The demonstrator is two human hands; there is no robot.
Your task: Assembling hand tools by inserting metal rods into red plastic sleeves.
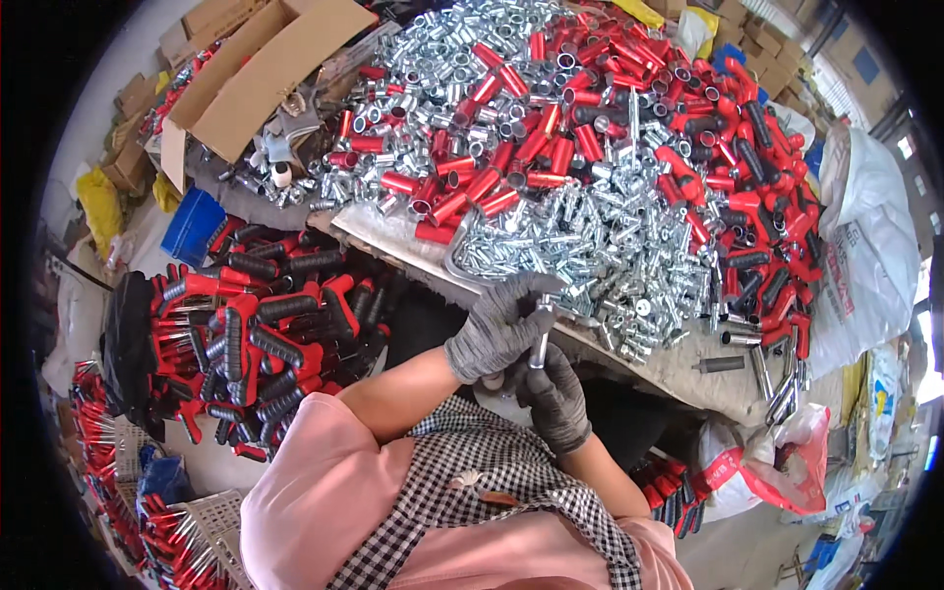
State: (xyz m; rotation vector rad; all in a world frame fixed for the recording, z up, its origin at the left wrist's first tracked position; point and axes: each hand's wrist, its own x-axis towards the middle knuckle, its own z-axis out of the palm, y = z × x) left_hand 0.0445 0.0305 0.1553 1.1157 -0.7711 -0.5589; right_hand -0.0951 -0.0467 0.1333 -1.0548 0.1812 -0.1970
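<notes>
L hand (501,329), grey glove: grip pinched on upper end of 1 slim silver metal tube (541,339), index finger sticking out past it. R hand (559,398), same glove: thumb + fingers curled in on tube's lower end, gap only abt as wide as the tube. Tube is near upright in view, btwn both hands, just off front edge of table (669,372).

Counts: 2 hands, 1 tube held. On table, too many to count: silver sleeves (462,59) at back, red sleeves (560,157) mid, small silver fittings (551,236) nr front edge, red/blk handles (777,246) on R side. 1 dk grey cylinder (720,364) lies apart nr front R.

L of person: big heap of red/blk handled tools (241,344), overlapping, can't count. 1 blue bin (193,226) behind it; 1 long open cardboard box (265,79) back L. R side: 1 big white sack (865,236) by table, 1 red/white bag (728,472) below.
</notes>
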